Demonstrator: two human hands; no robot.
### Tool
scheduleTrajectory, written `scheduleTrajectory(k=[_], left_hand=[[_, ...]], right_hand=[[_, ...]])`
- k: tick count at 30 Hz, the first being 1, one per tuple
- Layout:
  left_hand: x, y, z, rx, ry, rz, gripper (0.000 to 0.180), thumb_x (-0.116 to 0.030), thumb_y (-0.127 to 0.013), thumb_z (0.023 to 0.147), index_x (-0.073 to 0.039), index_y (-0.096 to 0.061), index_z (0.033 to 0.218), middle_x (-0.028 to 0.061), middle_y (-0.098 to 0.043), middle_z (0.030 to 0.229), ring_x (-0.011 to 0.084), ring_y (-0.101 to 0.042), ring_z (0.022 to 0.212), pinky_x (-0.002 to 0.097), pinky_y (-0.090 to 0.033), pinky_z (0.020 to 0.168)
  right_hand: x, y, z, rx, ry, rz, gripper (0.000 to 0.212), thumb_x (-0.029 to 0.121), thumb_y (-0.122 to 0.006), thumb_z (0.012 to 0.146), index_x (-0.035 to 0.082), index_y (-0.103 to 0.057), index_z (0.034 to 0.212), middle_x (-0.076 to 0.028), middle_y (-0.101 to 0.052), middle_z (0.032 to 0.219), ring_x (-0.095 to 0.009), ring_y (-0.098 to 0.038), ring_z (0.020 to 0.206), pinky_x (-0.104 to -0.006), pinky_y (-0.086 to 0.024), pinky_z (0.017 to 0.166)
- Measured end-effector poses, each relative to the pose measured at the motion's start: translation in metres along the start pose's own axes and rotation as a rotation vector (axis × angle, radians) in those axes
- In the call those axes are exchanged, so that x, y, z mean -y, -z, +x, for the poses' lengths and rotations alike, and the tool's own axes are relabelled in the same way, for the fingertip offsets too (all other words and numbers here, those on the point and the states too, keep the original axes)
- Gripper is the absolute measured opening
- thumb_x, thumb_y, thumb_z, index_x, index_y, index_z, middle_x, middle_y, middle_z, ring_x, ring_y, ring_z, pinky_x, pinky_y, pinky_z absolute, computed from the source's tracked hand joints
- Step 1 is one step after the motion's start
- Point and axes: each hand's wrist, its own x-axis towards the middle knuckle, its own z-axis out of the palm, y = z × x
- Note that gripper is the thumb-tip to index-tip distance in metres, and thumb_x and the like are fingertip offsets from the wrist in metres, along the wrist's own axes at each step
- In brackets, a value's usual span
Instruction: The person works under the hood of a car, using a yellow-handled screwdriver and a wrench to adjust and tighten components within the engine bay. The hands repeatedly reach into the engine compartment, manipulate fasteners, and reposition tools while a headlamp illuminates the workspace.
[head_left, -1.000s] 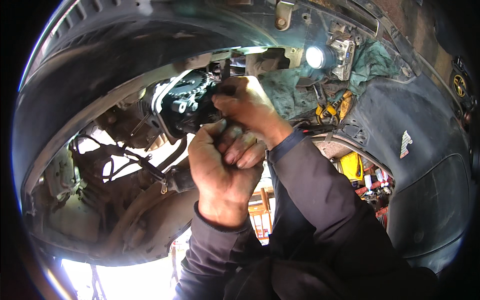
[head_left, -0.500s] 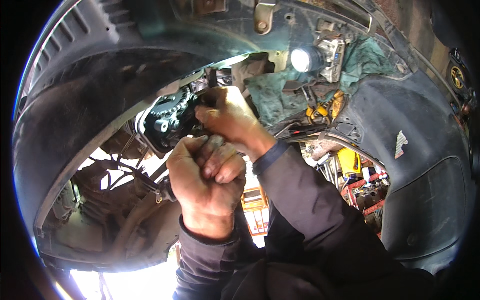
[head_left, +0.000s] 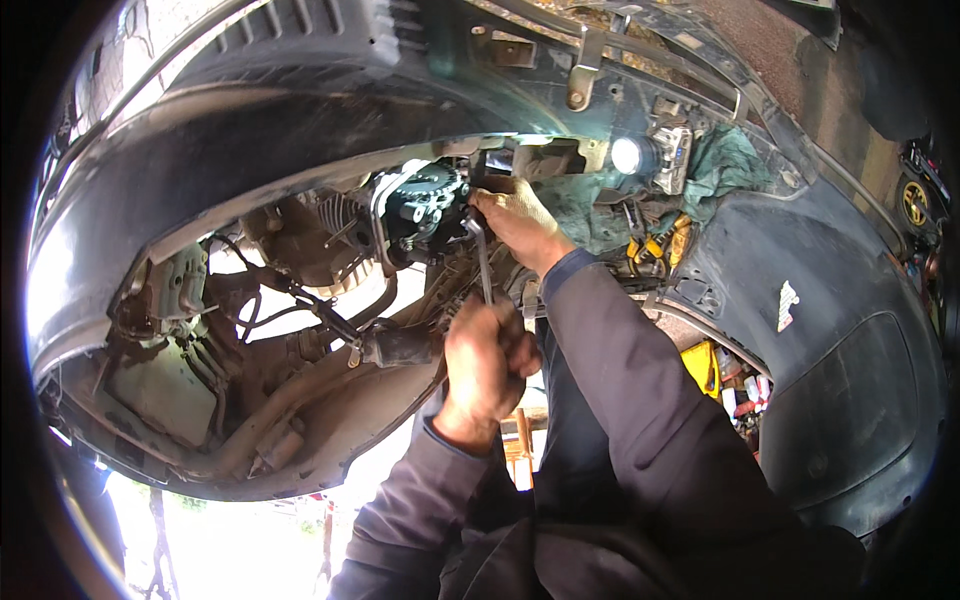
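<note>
My left hand (head_left: 485,360), slightly blurred, is closed around the lower end of a metal wrench (head_left: 485,265). The wrench's shaft points up from the fist, and its head sits just below my right hand (head_left: 522,222). That hand is closed at the engine bay, its fingertips beside the wrench head; what they grip is hidden. Left of it, a toothed sprocket with a chain (head_left: 432,190) shows inside an opened engine housing (head_left: 380,215).
A dark fender (head_left: 250,150) arches over the work. A lit lamp (head_left: 630,156) rests by a green cloth (head_left: 735,160); yellow-handled pliers (head_left: 650,245) lie below it. Hoses (head_left: 300,290) hang at left. A dark door panel (head_left: 850,400) stands at right, near a yellow item (head_left: 702,368).
My left hand has dropped away from my right hand, and the wrench now shows between them. The view has shifted, so the sprocket and lamp appear further right.
</note>
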Motion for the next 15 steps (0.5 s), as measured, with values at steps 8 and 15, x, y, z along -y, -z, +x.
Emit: scheduleTrajectory(k=[8,15], left_hand=[[0.032,0.063,-0.023,0.025,0.020,0.102,0.005,-0.005,-0.047,0.089,-0.009,-0.046,0.091,0.0008,-0.041,0.063,0.0111,-0.037,0.043,0.0278,-0.031,0.041],[0.035,0.079,-0.028,0.039,0.067,0.059,0.008,-0.004,-0.048,0.090,-0.011,-0.044,0.093,0.0000,-0.040,0.064,0.0104,-0.034,0.043,0.0283,-0.026,0.041]], right_hand=[[-0.009,0.000,0.017,-0.083,-0.312,0.355,0.005,0.005,-0.064,0.083,0.000,-0.067,0.081,-0.011,-0.063,0.069,-0.019,-0.062,0.062,-0.0324,-0.047,0.050],[-0.020,-0.015,0.020,-0.179,-0.279,0.539,0.008,0.008,-0.061,0.085,0.003,-0.062,0.091,-0.006,-0.061,0.078,-0.016,-0.060,0.061,-0.0289,-0.047,0.047]])
